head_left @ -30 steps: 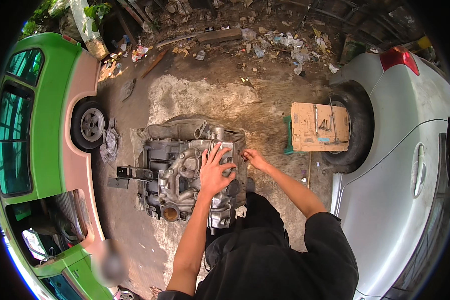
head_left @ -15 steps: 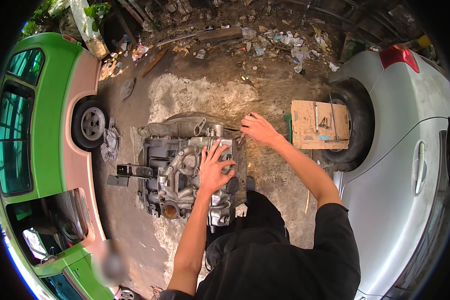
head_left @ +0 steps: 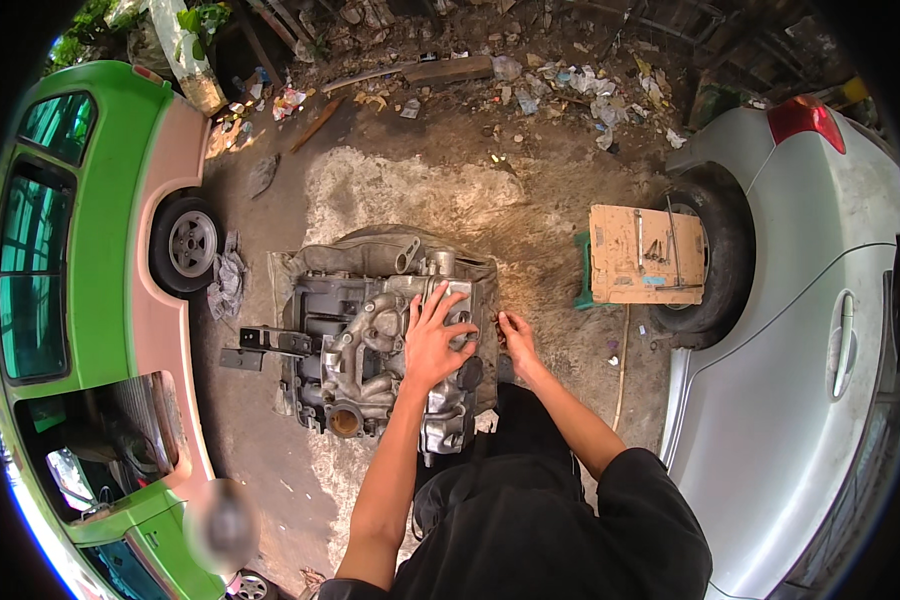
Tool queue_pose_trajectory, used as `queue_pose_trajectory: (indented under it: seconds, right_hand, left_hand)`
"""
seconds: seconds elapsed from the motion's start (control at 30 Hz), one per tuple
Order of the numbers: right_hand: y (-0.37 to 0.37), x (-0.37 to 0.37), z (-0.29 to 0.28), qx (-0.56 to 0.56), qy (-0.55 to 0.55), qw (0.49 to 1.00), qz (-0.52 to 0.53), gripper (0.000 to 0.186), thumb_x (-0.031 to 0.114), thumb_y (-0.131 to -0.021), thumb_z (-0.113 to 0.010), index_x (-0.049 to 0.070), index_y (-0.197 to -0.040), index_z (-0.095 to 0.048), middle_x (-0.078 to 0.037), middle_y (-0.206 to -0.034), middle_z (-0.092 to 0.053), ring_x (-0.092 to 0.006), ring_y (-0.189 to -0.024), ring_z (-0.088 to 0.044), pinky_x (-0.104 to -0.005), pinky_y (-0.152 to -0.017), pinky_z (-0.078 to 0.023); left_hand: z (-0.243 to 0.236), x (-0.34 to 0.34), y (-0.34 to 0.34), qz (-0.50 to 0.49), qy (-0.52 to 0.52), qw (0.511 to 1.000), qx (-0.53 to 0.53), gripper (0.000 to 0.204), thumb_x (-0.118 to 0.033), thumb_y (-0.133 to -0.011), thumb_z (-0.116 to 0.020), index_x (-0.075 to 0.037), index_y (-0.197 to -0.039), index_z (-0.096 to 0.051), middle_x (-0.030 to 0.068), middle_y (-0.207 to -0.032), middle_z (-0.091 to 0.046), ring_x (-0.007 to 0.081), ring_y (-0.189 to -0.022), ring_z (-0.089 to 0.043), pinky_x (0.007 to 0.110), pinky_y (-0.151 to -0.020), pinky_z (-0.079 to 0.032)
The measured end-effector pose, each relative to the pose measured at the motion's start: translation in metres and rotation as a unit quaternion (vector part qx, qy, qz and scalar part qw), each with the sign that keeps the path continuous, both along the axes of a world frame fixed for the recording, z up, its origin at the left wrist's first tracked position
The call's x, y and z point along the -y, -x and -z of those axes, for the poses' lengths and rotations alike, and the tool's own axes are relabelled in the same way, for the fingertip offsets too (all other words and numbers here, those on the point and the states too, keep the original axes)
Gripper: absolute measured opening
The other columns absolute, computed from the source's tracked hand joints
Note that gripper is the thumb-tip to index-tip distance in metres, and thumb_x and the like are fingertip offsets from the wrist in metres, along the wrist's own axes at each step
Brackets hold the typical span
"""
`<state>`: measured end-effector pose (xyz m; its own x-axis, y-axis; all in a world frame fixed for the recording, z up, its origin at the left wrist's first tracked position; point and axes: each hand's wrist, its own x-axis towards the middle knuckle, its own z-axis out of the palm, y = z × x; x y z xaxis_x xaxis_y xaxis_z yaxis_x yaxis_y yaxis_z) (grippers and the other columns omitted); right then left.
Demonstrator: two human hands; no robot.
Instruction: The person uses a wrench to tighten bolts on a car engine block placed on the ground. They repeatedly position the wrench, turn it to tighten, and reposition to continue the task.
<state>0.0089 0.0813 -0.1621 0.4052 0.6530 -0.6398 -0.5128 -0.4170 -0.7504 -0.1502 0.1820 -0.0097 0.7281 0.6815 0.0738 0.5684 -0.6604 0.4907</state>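
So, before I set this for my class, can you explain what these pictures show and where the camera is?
No robot here: just a person's two bare hands. A wide camera on the head looks down, so straight edges bend and the picture's left is the person's left.

The left hand rests spread on a metal engine. The right hand is by the engine's right edge, fingers drawn together; whether it holds something small is unclear.

Further right, metal tools lie on a piece of cardboard. A green and pink vehicle stands at left, a silver car at right.
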Motion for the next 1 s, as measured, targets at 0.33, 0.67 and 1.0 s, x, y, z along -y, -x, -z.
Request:
queue_pose_trajectory:
  seconds: [0.33, 0.67, 1.0]
  right_hand:
    - [0.026, -0.006, -0.01, -0.136, 0.008, 0.99, 0.041, 0.03, 0.043, -0.107, -0.064, 0.013, -0.11, -0.069, 0.006, -0.081, -0.058, -0.0081, -0.07, -0.052, -0.028, -0.061, -0.04]
    - [0.019, -0.01, -0.006, -0.098, 0.011, 0.995, -0.005, 0.032, 0.046, -0.108, -0.062, 0.014, -0.105, -0.068, 0.006, -0.08, -0.058, -0.0083, -0.069, -0.053, -0.0285, -0.06, -0.039]
    - [-0.005, -0.008, 0.041, -0.08, -0.051, 0.985, -0.147, 0.052, 0.056, -0.107, -0.055, 0.007, -0.094, -0.066, 0.0, -0.08, -0.062, -0.0135, -0.075, -0.058, -0.0334, -0.066, -0.047]
  left_hand:
    - [0.0, 0.0, -0.001, 0.001, -0.004, 1.0, -0.012, 0.02, -0.026, -0.072, -0.085, -0.026, -0.092, -0.085, -0.0035, -0.149, -0.056, 0.0234, -0.156, -0.034, 0.057, -0.128, -0.024]
    - [0.002, 0.0, -0.001, -0.002, -0.002, 1.0, -0.002, 0.02, -0.024, -0.071, -0.082, -0.026, -0.091, -0.085, -0.0032, -0.148, -0.057, 0.0237, -0.156, -0.035, 0.058, -0.128, -0.024]
    - [0.002, -0.001, -0.001, 0.001, -0.002, 1.0, -0.002, 0.019, -0.026, -0.071, -0.082, -0.027, -0.09, -0.086, -0.0031, -0.147, -0.057, 0.0255, -0.155, -0.035, 0.059, -0.128, -0.023]
